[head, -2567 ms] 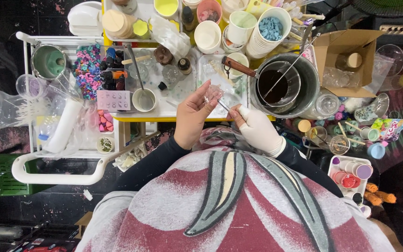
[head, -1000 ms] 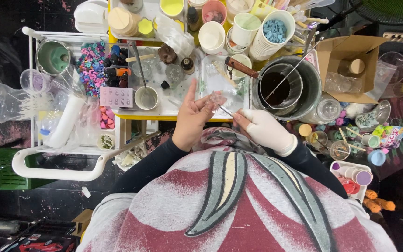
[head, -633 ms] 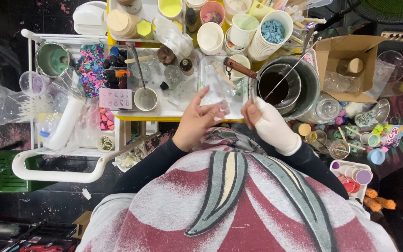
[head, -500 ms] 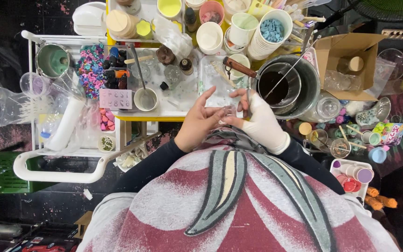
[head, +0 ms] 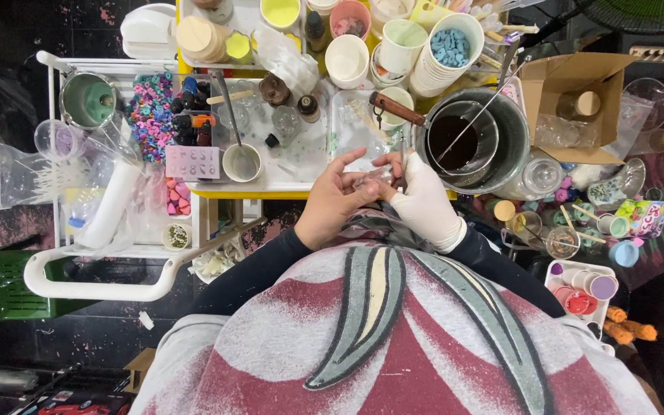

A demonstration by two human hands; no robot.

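- Close together, both hands work at the near edge of the bench (head: pixel 286 184), raised just above it and in front of the person's chest, likely so the small work sits right under the eyes.
- Left hand (head: pixel 330 206) is bare; thumb and fingers curl around a small clear piece (head: pixel 369 181), pinching it from the left side. Index finger is lifted clear of it.
- Right hand (head: pixel 424 201) wears a white glove and closes on the same clear piece from the right, fingertips touching the left hand's. The glove sits on one hand only, perhaps the one that meets wet material; cannot tell for sure.
- What the clear piece is exactly: too small and see-through to say.
- Metal pot (head: pixel 501 142) stands just beyond the right hand, a smaller dark-filled vessel inside it and a thin rod leaning out, within easy reach of the gloved side.
- White cup with a long spoon (head: pixel 241 161) stands to the left of the hands on the bench.
- Stacked paper cups, one holding blue pieces (head: pixel 450 48), are kept at the far side, well apart from the work.
- Open cardboard box (head: pixel 578 100) sits at the right, beyond the pot.
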